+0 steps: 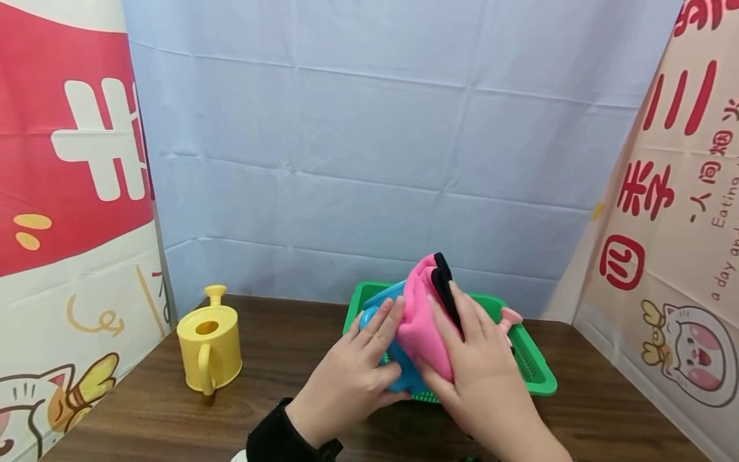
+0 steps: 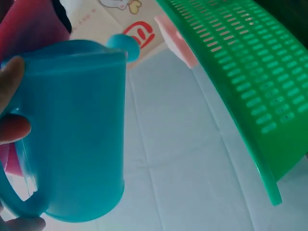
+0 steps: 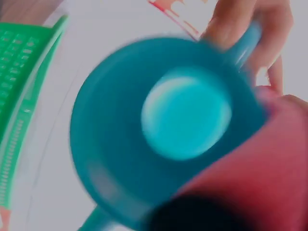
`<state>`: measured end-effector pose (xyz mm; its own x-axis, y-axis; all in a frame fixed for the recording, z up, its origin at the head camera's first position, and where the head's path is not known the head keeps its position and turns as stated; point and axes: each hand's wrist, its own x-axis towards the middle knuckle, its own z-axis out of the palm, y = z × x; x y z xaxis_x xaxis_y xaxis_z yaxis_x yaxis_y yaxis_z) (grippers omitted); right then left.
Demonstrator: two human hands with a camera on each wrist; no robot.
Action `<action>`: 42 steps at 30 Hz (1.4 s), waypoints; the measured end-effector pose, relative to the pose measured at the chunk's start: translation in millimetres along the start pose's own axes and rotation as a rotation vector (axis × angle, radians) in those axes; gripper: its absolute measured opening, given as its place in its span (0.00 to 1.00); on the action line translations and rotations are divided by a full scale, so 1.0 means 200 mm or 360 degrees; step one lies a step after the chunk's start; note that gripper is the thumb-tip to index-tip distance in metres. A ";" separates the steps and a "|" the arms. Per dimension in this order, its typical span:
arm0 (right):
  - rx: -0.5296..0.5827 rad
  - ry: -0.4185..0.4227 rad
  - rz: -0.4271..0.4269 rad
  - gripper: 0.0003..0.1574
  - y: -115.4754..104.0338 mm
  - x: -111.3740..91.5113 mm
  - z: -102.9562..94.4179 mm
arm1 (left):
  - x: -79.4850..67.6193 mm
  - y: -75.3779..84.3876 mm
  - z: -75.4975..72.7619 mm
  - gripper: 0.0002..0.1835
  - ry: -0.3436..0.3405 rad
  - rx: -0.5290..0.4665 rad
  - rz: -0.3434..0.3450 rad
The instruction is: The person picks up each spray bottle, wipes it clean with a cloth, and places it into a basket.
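A blue watering can (image 2: 77, 134) is in my left hand (image 1: 352, 372), with fingers at its loop handle. The right wrist view looks onto its top, where a round opening shows, and a small round spout head (image 2: 124, 46) sticks out at the far side. My right hand (image 1: 482, 359) grips a thick, folded pink cloth (image 1: 424, 327) with black edging and holds it against the can's side. The cloth hides much of the can in the head view. Both hands are over the near side of a green basket (image 1: 539, 369).
Inside the basket, a pink spout (image 1: 510, 317) pokes up at the right. A yellow watering can (image 1: 209, 350) stands on the dark wooden table (image 1: 277, 340) to the left. Behind hangs a pale blue cloth backdrop (image 1: 369, 160), with printed sheets at both sides.
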<state>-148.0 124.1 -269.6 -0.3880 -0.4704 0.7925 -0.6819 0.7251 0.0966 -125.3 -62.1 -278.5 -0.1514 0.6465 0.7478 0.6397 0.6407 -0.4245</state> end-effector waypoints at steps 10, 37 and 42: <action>-0.0143 0.0157 0.0033 0.43 -0.09 -0.01 0.00 | 0.01 0.05 0.01 0.14 0.0086 -0.0012 0.0004; -0.0060 0.0258 0.0105 0.42 -0.04 0.01 0.03 | 0.03 0.07 0.02 0.15 0.0025 0.0128 0.0184; 0.0097 0.0263 0.0177 0.40 -0.01 0.02 0.01 | 0.04 0.07 0.02 0.15 0.0052 0.0082 0.0250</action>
<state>-149.5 119.2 -268.8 -0.3596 -0.2965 0.8847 -0.6788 0.7337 -0.0300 -120.1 -46.1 -280.5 -0.0272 0.7271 0.6860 0.6140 0.5537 -0.5625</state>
